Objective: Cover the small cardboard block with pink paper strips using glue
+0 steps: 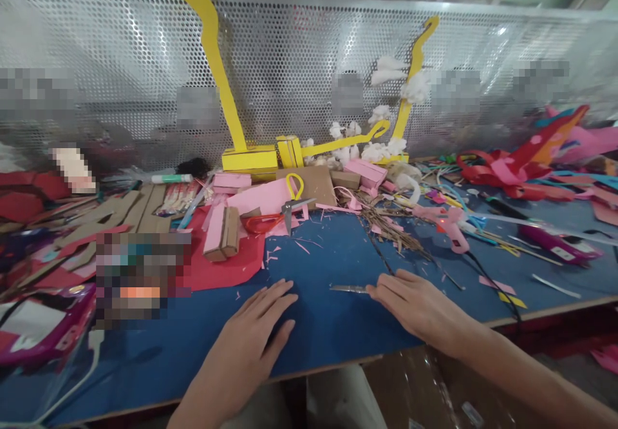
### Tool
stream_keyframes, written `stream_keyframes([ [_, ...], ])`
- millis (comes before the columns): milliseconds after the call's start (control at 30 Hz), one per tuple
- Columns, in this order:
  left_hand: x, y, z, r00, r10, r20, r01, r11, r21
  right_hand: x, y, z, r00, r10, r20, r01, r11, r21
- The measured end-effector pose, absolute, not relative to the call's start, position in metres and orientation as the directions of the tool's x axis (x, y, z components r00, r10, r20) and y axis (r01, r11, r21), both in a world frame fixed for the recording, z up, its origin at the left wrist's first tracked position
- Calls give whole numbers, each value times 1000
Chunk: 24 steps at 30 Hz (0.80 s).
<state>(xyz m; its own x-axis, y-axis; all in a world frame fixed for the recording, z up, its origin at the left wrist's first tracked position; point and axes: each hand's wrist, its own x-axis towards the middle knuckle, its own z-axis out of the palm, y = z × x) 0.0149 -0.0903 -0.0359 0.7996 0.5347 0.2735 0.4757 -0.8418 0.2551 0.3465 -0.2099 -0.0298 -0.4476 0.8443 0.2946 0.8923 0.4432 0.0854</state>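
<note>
My left hand (261, 326) rests on the blue tabletop (313, 248), fingers stretched out, holding nothing. To its right, my right hand (410, 300) is closed round a slim craft knife (348, 288), whose metal blade points left just above the table. My fingers cover the knife's handle. Beyond the hands lie scissors (290, 213) with one red and one yellow handle loop. Beside them is a pink-and-brown cardboard box piece (222, 232) on a red sheet (217, 277). Pink paper scraps are scattered around.
A pink glue gun (449, 223) lies right, its black cord crossing the table edge. Twigs (396, 229) are heaped near it. Yellow cardboard shapes (248, 158), some with white fluff, stand against a perforated metal screen (299, 62). Cardboard strips (140, 207) lie left.
</note>
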Motion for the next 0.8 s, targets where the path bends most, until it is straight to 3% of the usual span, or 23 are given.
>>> stream_keyframes([
  [300,14,-90,-36,803,533,265,483,-844,234,351,-210,-27,-509,803,310,861,475,181],
  [800,15,-90,-37,804,536,259,486,-842,234,379,-231,-34,-429,852,299,903,400,156],
])
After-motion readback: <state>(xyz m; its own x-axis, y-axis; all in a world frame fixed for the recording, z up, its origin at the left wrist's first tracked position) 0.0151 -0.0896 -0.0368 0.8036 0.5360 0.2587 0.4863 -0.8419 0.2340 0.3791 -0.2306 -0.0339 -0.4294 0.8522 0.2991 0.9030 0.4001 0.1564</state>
